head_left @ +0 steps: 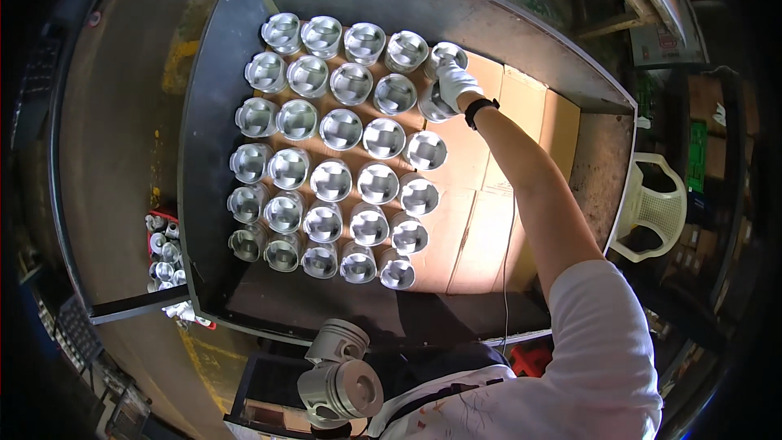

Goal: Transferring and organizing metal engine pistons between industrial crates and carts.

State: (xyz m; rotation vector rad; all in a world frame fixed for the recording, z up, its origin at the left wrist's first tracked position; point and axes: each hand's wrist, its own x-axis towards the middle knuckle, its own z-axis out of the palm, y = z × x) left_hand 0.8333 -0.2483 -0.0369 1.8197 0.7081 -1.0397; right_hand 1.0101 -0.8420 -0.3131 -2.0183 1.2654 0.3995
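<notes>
My right hand [458, 84], in a white glove, reaches to the far right end of the piston rows. Its fingers close at the near side of a silver piston [450, 55] in the farthest row, and another piston [437, 103] sits just beneath the glove. Several more pistons [340, 128] stand upright in rows, crowns up. At the lower edge, close to my body, larger-looking pistons [358, 389] are bunched together and tilted, one piston [336, 341] beyond the others. My left hand appears to hold them from below, its fingers mostly hidden.
The pistons stand on brown cardboard [481, 228] inside a grey high-walled metal bin [204, 114]. A thin cable hangs at its near side. A cream plastic chair [656, 208] is to the right. Beyond the left wall, a red crate [173, 216] holds metal parts.
</notes>
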